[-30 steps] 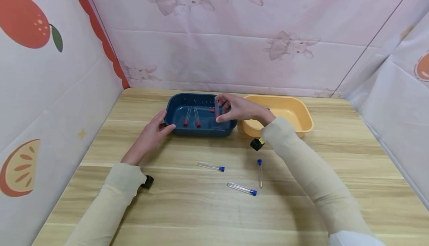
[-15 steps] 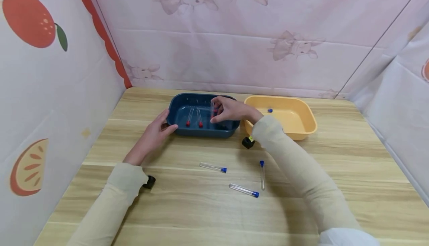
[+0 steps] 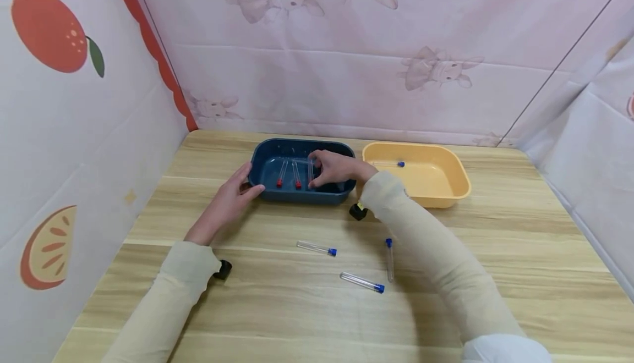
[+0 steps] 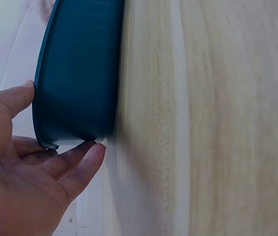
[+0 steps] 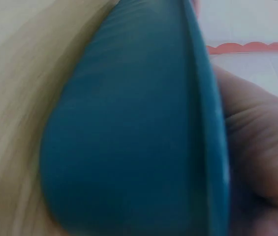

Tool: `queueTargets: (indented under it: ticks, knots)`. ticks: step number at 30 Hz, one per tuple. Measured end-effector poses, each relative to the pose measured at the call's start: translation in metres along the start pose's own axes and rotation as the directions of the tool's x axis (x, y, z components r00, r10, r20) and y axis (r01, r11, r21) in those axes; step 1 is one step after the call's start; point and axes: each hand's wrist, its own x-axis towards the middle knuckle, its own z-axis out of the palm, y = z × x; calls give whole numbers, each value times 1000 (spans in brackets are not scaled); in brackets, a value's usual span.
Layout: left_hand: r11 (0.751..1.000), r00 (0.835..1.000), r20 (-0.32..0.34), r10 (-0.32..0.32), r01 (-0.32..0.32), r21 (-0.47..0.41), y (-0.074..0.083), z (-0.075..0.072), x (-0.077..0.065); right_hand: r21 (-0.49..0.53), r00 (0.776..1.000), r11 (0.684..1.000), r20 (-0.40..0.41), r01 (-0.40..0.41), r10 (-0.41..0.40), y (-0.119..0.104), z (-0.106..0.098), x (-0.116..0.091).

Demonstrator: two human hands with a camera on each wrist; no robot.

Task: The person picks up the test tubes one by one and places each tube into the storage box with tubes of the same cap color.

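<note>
In the head view, a dark blue plastic basin [image 3: 302, 194] holds several clear test tubes; two tubes with red caps, one of them a test tube [image 3: 296, 173], lie side by side. My right hand [image 3: 334, 167] reaches into its right part and pinches another test tube [image 3: 310, 174] between thumb and fingers, low in the basin. That tube's cap is hard to make out. My left hand [image 3: 223, 203] rests against the basin's left end, fingers fairly straight. The left wrist view has the thumb touching the rim and fingertips [image 4: 95, 153] at the wall. The basin's wall [image 5: 129, 128] blocks the right wrist view.
A yellow basin [image 3: 446, 201] stands to the right, with a blue-capped test tube [image 3: 396, 164] inside. Nearer on the wooden table [image 3: 267, 308] lie three blue-capped tubes: one test tube [image 3: 317, 248], a second test tube [image 3: 361, 282] and a third test tube [image 3: 389, 259].
My right hand has moved slightly left and lowered the pinched test tube into the blue basin. My left hand has stayed at the basin's end. The blue-capped tube in the yellow basin has come into view.
</note>
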Motion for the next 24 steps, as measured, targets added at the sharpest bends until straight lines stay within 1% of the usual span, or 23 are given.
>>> queueTargets:
  ticks: [4, 8, 15, 24]
  knots:
    - [1000, 1000, 3, 2, -2, 3, 0, 0, -1, -60, 1000, 998, 25, -8, 10, 0, 2, 3]
    - [1000, 1000, -8, 6, -6, -10, 0, 0, 0, -106, 999, 994, 41, -7, 11, 1, 2, 6]
    - [1000, 1000, -5, 10, -10, -19, 0, 0, 1, -144, 997, 989, 64, -43, 53, 1, 4, 11]
    - [999, 1000, 0, 3, -3, -34, 0, 0, 1, -177, 995, 981, 47, -82, 91, 0, 7, 14]
